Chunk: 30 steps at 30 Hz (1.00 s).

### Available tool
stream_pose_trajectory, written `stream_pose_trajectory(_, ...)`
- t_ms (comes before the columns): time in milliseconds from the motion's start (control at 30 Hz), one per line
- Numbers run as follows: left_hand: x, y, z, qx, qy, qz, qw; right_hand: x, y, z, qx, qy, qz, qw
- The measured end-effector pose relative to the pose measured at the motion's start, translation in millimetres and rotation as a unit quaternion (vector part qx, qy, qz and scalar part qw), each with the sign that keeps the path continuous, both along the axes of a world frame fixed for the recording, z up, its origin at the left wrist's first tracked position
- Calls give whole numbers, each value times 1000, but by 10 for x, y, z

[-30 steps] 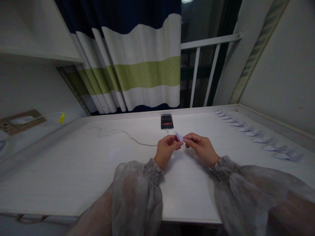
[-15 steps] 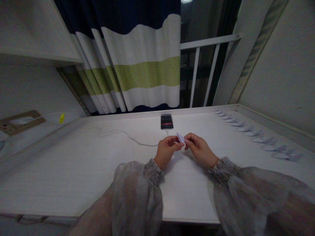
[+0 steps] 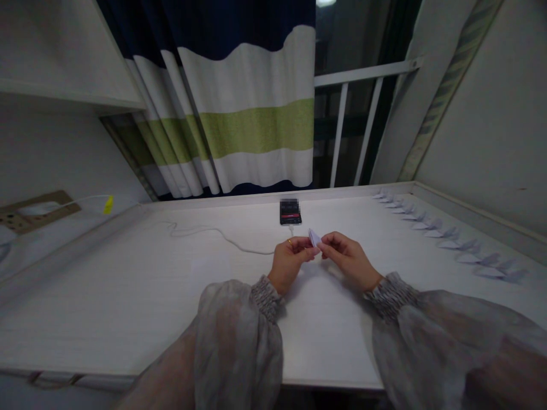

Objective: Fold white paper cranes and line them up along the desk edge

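Observation:
A small piece of folded pale paper (image 3: 314, 237) is held up between my two hands, a little above the white desk (image 3: 239, 347). My left hand (image 3: 291, 257) pinches its lower left part between thumb and fingers; a ring shows on one finger. With thumb and fingertips, my right hand (image 3: 347, 257) grips the paper's right edge. Its fingertips hide that side of the folds. Along the right of the desk stands a row of several folded paper cranes (image 3: 457, 245), pale like the piece in my hands.
Beyond my hands lies a phone (image 3: 290, 212) with a white charging cable (image 3: 239, 247) running left over the desk. A socket panel (image 3: 38, 212) is on the left wall. Behind the desk hang a striped curtain (image 3: 256, 131) and window bars (image 3: 339, 134).
The folded paper has tilted slightly between my fingers and shows more of its layered edge. My right thumb has shifted a little left along it. Everything else stays in place.

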<state>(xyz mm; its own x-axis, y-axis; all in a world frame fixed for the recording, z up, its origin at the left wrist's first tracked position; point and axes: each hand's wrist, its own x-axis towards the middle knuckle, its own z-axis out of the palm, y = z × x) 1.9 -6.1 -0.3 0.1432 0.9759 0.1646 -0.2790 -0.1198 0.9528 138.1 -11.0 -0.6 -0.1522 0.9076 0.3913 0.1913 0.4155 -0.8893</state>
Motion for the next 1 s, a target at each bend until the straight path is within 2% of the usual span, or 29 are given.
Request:
stream_pose_trajectory(500, 2, -1, -1, -5, -9, 8, 1000, -20, -8, 49, -41, 90, 1, 995)
stream_pose_trajectory(1000, 3, -8, -3, -11, -9, 19, 1000, 3, 22, 36, -77, 108, 6, 991)
